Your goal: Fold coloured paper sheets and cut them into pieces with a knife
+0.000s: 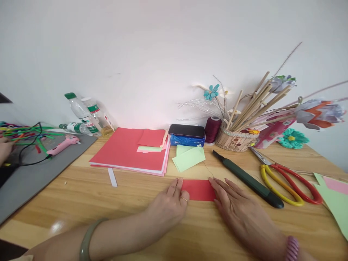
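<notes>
A small red paper rectangle point(198, 190) lies flat on the wooden table between my hands. My left hand point(172, 199), a ring on one finger, has its curled fingers and thumb closed on the paper's left edge. My right hand point(239, 203) rests at the right edge, fingers stretched out and touching the paper's right side. Just beyond the paper are light green paper pieces point(189, 158). A dark green utility knife point(247, 179) lies past my right hand, beside scissors point(282, 177) with one yellow and one red handle.
Behind stand a stack of red and pink paper point(127, 148), a phone point(186, 131) on a blue pack, a maroon thread spool point(212, 130) and a basket point(236, 140) of sticks. Bottles point(81, 112), a pink glue gun point(62, 145) and another person's hand point(5, 148) are at left.
</notes>
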